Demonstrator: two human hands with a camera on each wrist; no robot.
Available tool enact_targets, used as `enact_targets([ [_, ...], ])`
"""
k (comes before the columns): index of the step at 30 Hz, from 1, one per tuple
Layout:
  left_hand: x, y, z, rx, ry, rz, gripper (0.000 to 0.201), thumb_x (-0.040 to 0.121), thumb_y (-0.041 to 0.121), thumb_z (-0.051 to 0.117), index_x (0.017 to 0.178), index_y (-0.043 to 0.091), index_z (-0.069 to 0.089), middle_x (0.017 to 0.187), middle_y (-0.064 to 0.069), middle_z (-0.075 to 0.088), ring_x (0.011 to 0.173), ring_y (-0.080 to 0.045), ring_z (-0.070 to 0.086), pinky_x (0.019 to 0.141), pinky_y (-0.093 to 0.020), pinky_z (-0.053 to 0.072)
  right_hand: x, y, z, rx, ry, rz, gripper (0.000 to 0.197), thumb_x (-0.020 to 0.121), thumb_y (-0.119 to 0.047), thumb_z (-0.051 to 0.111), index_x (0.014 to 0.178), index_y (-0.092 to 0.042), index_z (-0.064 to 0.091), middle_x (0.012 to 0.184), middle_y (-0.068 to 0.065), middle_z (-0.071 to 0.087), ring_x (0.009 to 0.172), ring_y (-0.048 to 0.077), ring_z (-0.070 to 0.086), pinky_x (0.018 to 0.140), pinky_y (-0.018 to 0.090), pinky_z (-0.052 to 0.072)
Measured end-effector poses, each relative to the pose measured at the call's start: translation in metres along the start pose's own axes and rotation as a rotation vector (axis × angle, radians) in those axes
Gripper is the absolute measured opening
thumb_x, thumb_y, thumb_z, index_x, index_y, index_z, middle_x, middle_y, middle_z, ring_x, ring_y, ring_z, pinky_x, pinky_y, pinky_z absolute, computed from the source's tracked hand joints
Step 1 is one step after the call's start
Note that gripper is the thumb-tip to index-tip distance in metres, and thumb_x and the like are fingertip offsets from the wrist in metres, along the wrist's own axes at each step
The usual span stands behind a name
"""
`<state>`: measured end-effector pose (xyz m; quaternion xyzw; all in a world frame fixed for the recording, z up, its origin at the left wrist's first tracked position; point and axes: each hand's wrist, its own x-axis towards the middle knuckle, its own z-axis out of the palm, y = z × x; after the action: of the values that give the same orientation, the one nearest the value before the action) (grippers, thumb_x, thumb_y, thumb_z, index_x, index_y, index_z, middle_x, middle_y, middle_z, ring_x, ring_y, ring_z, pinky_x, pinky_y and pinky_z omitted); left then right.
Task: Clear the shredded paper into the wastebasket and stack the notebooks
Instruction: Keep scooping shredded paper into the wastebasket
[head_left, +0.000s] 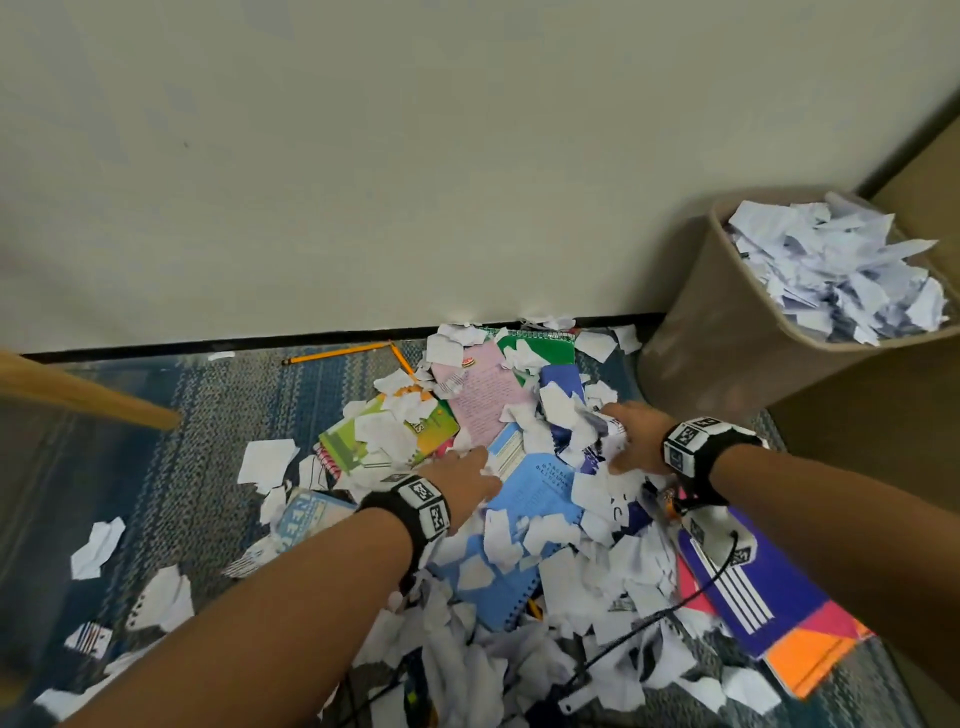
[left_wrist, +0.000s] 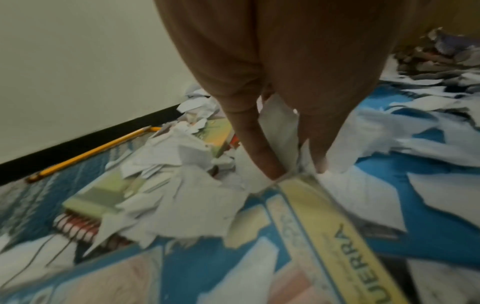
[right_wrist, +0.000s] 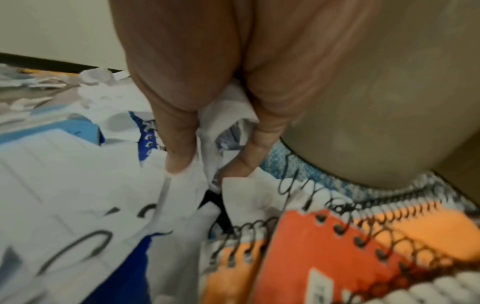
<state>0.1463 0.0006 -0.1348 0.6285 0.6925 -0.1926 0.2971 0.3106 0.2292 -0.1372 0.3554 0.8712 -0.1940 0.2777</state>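
Torn white paper (head_left: 571, 571) covers a heap of notebooks on the carpet. Among them are a light-blue spiral notebook (head_left: 535, 499), a purple-and-orange one (head_left: 779, 613), a green-yellow one (head_left: 374, 436) and a pink one (head_left: 483, 400). My left hand (head_left: 467, 475) reaches down into scraps beside the light-blue notebook; in the left wrist view thumb and fingers (left_wrist: 296, 170) pinch a white scrap (left_wrist: 280, 127). My right hand (head_left: 631, 441) digs into the pile near the wastebasket (head_left: 727, 338), pinching bunched paper (right_wrist: 226, 115) between thumb and fingers (right_wrist: 207, 164).
The tan wastebasket is heaped with paper (head_left: 841, 270) above its rim. Two yellow pencils (head_left: 337, 353) lie by the wall's black baseboard. A wooden leg (head_left: 88, 395) juts in at left. A black cable (head_left: 649, 634) runs over the pile. Loose scraps (head_left: 98, 545) dot the left carpet.
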Motion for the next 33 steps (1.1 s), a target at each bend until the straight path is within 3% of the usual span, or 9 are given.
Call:
enact_targets([
  [3,0.0,-0.014,0.003,-0.056,0.025,-0.032,0.034,0.087,0.001,0.057,0.119,0.01,0.051,0.125,-0.014,0.045,0.111,-0.033,0.051,0.087,-0.04,0.045,-0.006,-0.005,-0.005,-0.054,0.053,-0.038,0.074,0.08,-0.026,0.074,0.145,-0.019,0.039,0.138,0.01,0.047,0.128,0.029,0.045,0.101,0.031,0.038],
  [7,-0.004,-0.038,-0.003,-0.241,0.133,-0.173,0.02,0.083,-0.002,0.055,0.096,0.012,0.055,0.111,-0.011,0.058,0.1,-0.03,0.058,0.08,-0.036,0.049,-0.014,-0.019,-0.023,-0.077,0.166,-0.103,0.034,0.078,-0.025,0.069,0.109,-0.023,0.057,0.101,0.003,0.053,0.103,0.028,0.058,0.079,0.03,0.044],
  [11,-0.014,-0.066,-0.007,-0.412,0.313,-0.283,0.024,0.085,-0.001,0.052,0.104,0.013,0.055,0.107,-0.01,0.061,0.091,-0.026,0.057,0.071,-0.032,0.044,-0.021,-0.049,-0.037,-0.025,0.295,-0.237,0.049,0.079,-0.024,0.069,0.127,-0.023,0.057,0.11,0.007,0.057,0.102,0.025,0.055,0.085,0.031,0.044],
  [14,-0.025,-0.081,-0.002,-0.519,0.324,-0.373,0.038,0.083,-0.005,0.052,0.113,0.017,0.047,0.102,-0.009,0.056,0.083,-0.026,0.056,0.066,-0.033,0.046,-0.022,-0.078,-0.035,0.046,0.29,-0.322,0.035,0.08,-0.026,0.067,0.114,-0.02,0.061,0.107,0.004,0.063,0.101,0.025,0.059,0.085,0.034,0.049],
  [17,-0.03,-0.09,0.01,-0.547,0.32,-0.431,0.046,0.086,-0.002,0.052,0.125,0.022,0.046,0.112,-0.009,0.053,0.094,-0.025,0.056,0.076,-0.034,0.05,-0.023,-0.101,-0.02,0.155,0.187,-0.323,0.03,0.085,-0.025,0.062,0.115,-0.02,0.057,0.098,0.001,0.061,0.091,0.024,0.062,0.074,0.031,0.048],
  [22,-0.034,-0.096,0.03,-0.575,0.351,-0.377,0.036,0.088,0.017,0.061,0.122,0.025,0.054,0.129,-0.006,0.054,0.113,-0.025,0.053,0.093,-0.035,0.047,-0.015,-0.116,0.007,0.243,0.003,-0.276,0.064,0.091,-0.043,0.061,0.145,-0.026,0.032,0.115,0.007,0.063,0.082,0.018,0.062,0.074,0.029,0.05],
  [25,-0.037,-0.097,0.034,-0.472,0.283,-0.365,0.06,0.078,0.048,0.069,0.131,0.034,0.046,0.138,-0.002,0.04,0.127,-0.027,0.039,0.1,-0.039,0.042,-0.004,-0.112,0.013,-0.009,0.097,-0.319,0.072,0.086,-0.045,0.066,0.145,-0.026,0.031,0.133,0.01,0.051,0.112,0.029,0.055,0.094,0.038,0.047],
  [28,-0.041,-0.096,0.039,-0.39,0.243,-0.468,0.097,0.065,0.075,0.065,0.145,0.044,0.019,0.156,0.007,0.005,0.142,-0.03,0.011,0.104,-0.053,0.034,0.005,-0.104,0.02,-0.191,0.192,-0.311,0.076,0.082,-0.047,0.066,0.146,-0.027,0.029,0.147,0.011,0.031,0.128,0.037,0.038,0.101,0.048,0.042],
  [33,-0.035,-0.096,0.06,-0.448,0.21,-0.506,0.126,0.059,0.08,0.065,0.147,0.042,-0.016,0.157,0.002,-0.022,0.146,-0.033,-0.01,0.109,-0.064,0.021,0.005,-0.099,0.044,-0.196,0.166,-0.277,0.078,0.087,-0.053,0.051,0.151,-0.028,0.014,0.162,0.007,-0.004,0.147,0.039,0.0,0.115,0.059,0.019],
])
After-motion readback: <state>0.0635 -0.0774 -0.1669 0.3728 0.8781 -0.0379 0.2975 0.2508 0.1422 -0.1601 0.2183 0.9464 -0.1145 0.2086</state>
